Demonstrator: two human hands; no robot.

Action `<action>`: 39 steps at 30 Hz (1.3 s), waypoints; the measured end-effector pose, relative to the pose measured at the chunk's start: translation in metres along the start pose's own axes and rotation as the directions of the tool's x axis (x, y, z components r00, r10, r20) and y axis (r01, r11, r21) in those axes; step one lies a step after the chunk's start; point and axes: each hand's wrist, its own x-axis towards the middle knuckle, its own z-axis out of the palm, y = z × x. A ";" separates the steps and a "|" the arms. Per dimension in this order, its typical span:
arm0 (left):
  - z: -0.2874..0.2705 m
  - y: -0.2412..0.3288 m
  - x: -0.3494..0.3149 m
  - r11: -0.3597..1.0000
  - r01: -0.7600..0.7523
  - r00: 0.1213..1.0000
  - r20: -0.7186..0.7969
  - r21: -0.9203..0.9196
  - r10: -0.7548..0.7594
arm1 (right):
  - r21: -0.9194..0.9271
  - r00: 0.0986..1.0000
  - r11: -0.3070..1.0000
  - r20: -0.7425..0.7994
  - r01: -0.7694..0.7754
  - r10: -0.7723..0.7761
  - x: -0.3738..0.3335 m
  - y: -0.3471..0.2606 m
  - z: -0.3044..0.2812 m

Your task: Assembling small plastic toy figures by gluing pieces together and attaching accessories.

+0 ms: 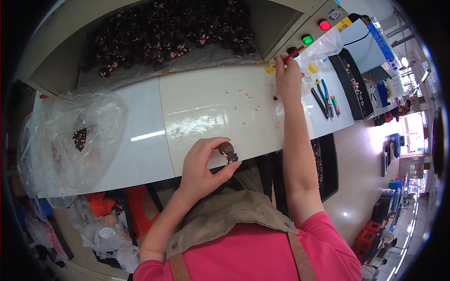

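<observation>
Between the thumb and fingers of my left hand (200,169) is a small dark brown moulded figure (227,151) with a pale patch, held above the table's near edge. My right hand (288,78) reaches to the far right of the white table (201,103), closed around a thin red stick-shaped tool (294,51) whose tip I cannot make out. Beside that hand stand a small yellow pot (270,69) and a clear bottle with yellow liquid (314,68). Pale crumbs and one small dark piece (275,98) are scattered on the tabletop between my hands.
A big pile of dark pieces with pink parts (154,35) fills the recess at the back. Clear plastic bags (103,112) cover the table's left. Pens and pliers (324,96) lie at right, by a black tray (349,79). A panel has a red light (324,24) and a green one (307,39).
</observation>
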 end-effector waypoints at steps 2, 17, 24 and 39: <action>0.000 -0.001 -0.001 1.000 0.010 1.000 0.016 -0.007 -0.010 | 0.039 1.000 0.999 0.006 -0.021 0.021 0.002 -0.006 -0.006; 0.003 -0.017 -0.002 0.998 -0.052 0.996 0.073 -0.020 0.053 | 0.729 0.841 0.573 0.527 -0.373 -0.123 -0.087 -0.076 -0.108; 0.009 -0.017 0.000 0.994 -0.104 0.991 0.090 0.045 0.100 | 0.801 0.843 0.414 0.522 -0.433 -0.129 -0.111 -0.086 -0.110; 0.012 -0.016 0.004 0.972 -0.193 0.981 0.036 0.133 0.190 | 0.685 0.809 0.657 0.555 -0.314 -0.193 -0.116 -0.088 -0.113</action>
